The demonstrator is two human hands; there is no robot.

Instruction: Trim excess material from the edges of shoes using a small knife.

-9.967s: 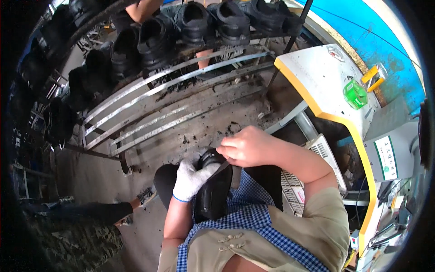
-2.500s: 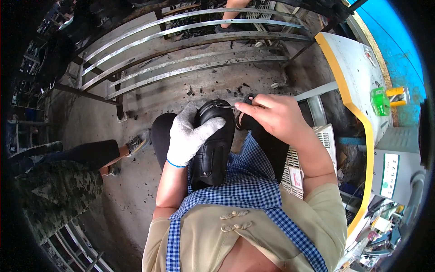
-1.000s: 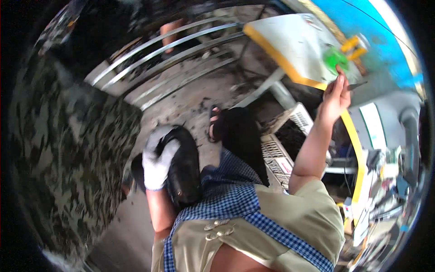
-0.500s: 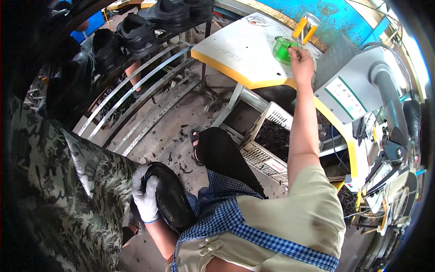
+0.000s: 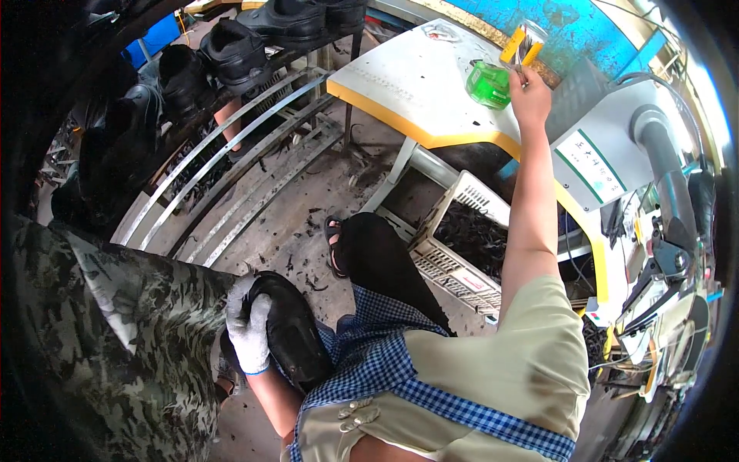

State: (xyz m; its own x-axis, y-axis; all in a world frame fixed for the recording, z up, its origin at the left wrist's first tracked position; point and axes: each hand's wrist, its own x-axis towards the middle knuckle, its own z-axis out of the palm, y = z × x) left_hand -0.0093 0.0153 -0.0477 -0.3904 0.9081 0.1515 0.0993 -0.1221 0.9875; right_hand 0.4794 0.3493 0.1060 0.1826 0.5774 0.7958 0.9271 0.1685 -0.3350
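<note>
Here in the lap, against the checked apron (image 5: 369, 373), lies the black shoe (image 5: 291, 327), and the gloved left hand (image 5: 248, 331) clasps its far end, thumb and fingers wrapped around it; the lap seems to take the weight, so one hand is enough to steady it. Its long axis slants from the gloved end, away and left, back to the apron, nearer and right; toe or heel first, I can't tell. Beyond the knee, a pale crate (image 5: 454, 281) holds dark scraps (image 5: 469, 235). The bare right hand (image 5: 531, 100) reaches over the bench (image 5: 408, 96), fingertips bunched by a thin tool (image 5: 520, 66); whether they grip it, I can't tell. Just beside them, near the bench's far edge, sit a green container (image 5: 486, 85) and a yellow-banded jar (image 5: 511, 48), likely kept there within arm's reach.
</note>
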